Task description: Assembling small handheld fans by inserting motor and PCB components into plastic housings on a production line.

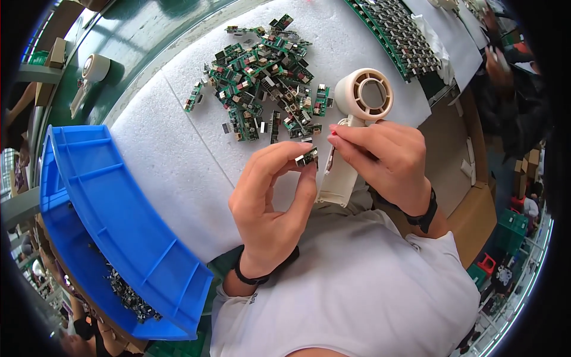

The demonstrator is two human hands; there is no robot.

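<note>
I see my left hand point(270, 202) pinching a small circuit board point(307, 158) between thumb and fingertips, above the near edge of the white foam sheet point(178, 160). My right hand point(380, 160) is closed around a white tape dispenser point(357, 119), just beside the pile of green boards point(262, 71).

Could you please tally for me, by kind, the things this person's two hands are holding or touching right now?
Small circuit board, pinched in the left hand: 1
Cream handheld fan-shaped tool, under the right hand: 1
Total: 2
</note>
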